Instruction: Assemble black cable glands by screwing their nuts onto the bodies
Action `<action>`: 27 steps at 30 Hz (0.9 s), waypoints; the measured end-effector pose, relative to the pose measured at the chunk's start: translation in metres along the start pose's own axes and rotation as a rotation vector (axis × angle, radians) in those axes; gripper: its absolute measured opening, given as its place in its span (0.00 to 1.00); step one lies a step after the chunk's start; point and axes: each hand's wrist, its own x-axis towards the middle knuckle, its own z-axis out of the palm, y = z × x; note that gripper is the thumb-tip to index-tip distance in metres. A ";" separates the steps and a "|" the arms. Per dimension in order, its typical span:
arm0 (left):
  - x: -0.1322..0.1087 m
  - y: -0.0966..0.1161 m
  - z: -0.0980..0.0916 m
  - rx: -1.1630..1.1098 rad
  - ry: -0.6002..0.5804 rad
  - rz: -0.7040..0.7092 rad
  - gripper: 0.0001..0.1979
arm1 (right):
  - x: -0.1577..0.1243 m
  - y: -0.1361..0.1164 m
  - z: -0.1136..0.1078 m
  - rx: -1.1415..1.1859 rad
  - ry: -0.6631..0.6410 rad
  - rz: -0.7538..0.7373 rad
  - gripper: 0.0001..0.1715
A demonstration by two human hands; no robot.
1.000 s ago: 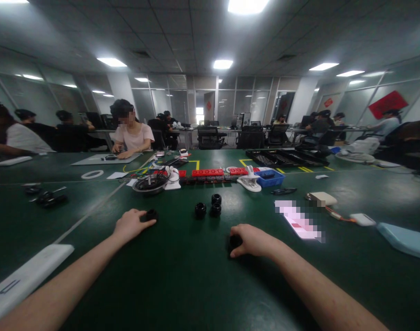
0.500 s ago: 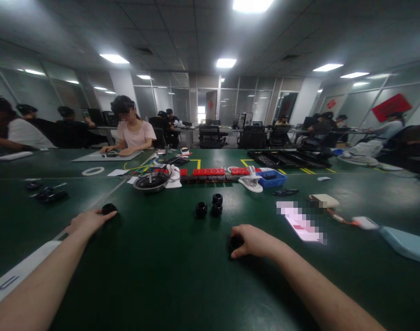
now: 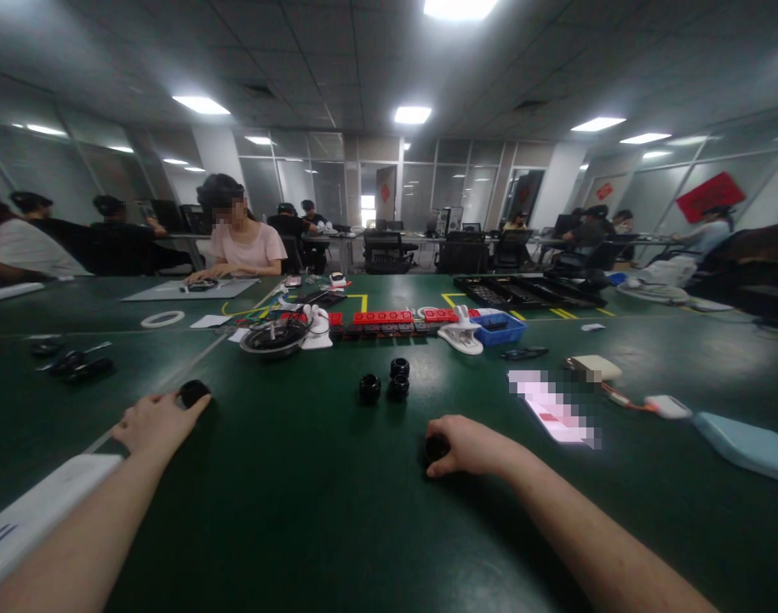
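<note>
My left hand [image 3: 154,422] rests on the green table [image 3: 312,502] at the left, its fingertips closed on a small black round part [image 3: 193,392]. My right hand [image 3: 466,445] lies near the middle, fingers curled round another black round part [image 3: 436,448]. Three similar black parts [image 3: 386,386] stand together on the mat a little beyond and between my hands.
A white flat device [image 3: 37,515] lies by my left forearm. A phone [image 3: 555,409], a beige box [image 3: 594,368] and a light blue case [image 3: 750,444] lie to the right. A round dish [image 3: 275,337], red blocks [image 3: 384,317] and a blue bin [image 3: 499,329] sit farther back. People sit at the far side.
My left hand has carried its black part from the middle out to the left, then settled there. My right hand has stayed in place.
</note>
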 end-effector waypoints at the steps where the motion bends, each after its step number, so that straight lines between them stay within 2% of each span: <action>1: -0.005 0.005 -0.003 0.011 0.022 -0.044 0.39 | 0.000 0.000 0.000 -0.001 0.003 -0.005 0.28; 3: -0.017 0.016 -0.009 -0.013 0.178 -0.075 0.43 | 0.000 0.001 0.001 -0.001 0.006 -0.018 0.27; 4: -0.024 0.022 -0.012 -0.030 0.274 -0.042 0.42 | 0.000 0.001 0.001 0.001 0.007 -0.025 0.27; 7: -0.044 0.041 -0.015 -0.056 0.493 0.254 0.38 | 0.000 0.001 0.002 0.016 0.009 -0.037 0.30; 11: -0.075 0.071 0.000 -0.106 0.618 0.784 0.38 | -0.002 -0.004 0.000 0.047 0.043 -0.022 0.42; 12: -0.086 0.080 0.004 -0.162 0.640 0.967 0.38 | -0.003 -0.006 0.000 0.048 0.045 -0.010 0.44; 14: -0.115 0.099 0.008 -0.292 0.578 1.272 0.36 | -0.004 -0.009 0.000 0.039 0.043 0.021 0.46; 16: -0.150 0.119 0.007 -0.398 0.436 1.437 0.35 | -0.004 -0.011 0.002 0.021 0.052 0.033 0.47; 20: -0.212 0.159 -0.004 -0.460 0.142 1.541 0.33 | -0.002 -0.009 0.008 0.049 0.098 -0.052 0.50; 21: -0.223 0.168 -0.006 -0.464 0.096 1.513 0.31 | -0.001 -0.007 0.009 0.074 0.099 -0.081 0.50; 24: -0.243 0.189 -0.006 -0.488 0.048 1.266 0.22 | 0.001 0.002 0.006 0.153 0.061 -0.138 0.53; 27: -0.246 0.201 -0.003 -0.453 0.023 1.178 0.26 | 0.003 0.018 -0.002 0.237 0.010 -0.141 0.55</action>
